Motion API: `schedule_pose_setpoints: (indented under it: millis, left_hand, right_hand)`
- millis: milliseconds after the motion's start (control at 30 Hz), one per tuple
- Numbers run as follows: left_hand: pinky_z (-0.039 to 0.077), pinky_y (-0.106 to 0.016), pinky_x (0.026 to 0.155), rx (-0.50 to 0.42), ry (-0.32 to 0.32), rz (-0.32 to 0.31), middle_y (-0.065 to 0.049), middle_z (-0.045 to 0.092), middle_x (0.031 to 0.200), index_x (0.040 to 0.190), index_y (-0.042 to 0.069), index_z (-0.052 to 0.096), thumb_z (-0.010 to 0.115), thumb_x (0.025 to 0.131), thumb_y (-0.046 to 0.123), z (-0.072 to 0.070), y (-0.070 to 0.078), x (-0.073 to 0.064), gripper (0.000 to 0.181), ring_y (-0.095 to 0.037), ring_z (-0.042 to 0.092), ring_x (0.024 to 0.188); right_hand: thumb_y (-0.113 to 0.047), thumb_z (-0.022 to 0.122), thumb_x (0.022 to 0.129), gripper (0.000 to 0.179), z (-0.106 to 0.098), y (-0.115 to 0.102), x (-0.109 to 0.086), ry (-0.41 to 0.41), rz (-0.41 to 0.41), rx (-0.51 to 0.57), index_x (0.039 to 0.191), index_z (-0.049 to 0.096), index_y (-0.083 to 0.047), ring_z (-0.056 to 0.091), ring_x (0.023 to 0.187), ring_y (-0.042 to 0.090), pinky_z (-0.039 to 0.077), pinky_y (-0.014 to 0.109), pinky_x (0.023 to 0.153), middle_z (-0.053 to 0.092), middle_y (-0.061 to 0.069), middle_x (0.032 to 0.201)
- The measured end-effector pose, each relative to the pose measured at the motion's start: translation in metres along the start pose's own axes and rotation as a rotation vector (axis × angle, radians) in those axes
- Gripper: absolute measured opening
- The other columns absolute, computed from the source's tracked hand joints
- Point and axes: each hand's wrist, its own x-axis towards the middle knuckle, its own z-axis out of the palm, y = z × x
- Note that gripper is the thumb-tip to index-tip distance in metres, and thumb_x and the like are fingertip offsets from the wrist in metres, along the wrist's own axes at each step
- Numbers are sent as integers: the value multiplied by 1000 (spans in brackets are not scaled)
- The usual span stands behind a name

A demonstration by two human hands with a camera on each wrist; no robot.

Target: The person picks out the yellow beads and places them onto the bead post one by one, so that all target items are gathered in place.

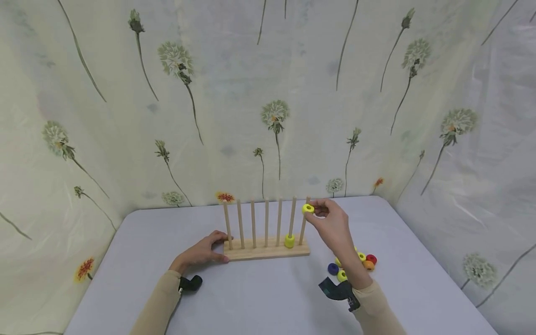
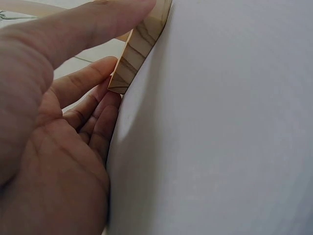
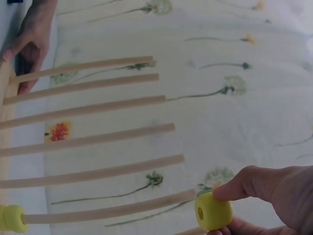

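A wooden peg rack [image 1: 268,253] stands on the table, with several upright pegs along its base. My left hand [image 1: 204,249] holds the left end of that base, thumb on the near side and fingers on the far side. Between thumb and fingers, my right hand [image 1: 335,224] pinches a yellow bead [image 3: 214,211] high up at the rack's right end, near the peg tops. The bead's hole shows in the head view. Low on the second peg from the right sit yellow beads [image 1: 289,241], which look like two stacked in the right wrist view.
Loose beads lie right of the rack, partly behind my right forearm: a red bead [image 1: 371,258], an orange bead [image 1: 368,265], a dark blue bead [image 1: 333,269] and several yellow ones. A dandelion-patterned curtain [image 1: 234,121] hangs behind the white-covered table [image 1: 259,298].
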Motion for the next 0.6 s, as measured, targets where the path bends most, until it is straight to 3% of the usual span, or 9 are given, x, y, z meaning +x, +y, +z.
schedule_pose_setpoints:
  millis: [600]
  left_hand:
    - [28,-52,110,5,-10,46,-3,46,133,131,15,56,84,73,33,-1,0,1,66,-23,41,127]
  right_hand:
    - [-20,69,86,30,12,-20,19,10,-5,44,114,64,-9,56,95,21,47,34,82,61,9,106]
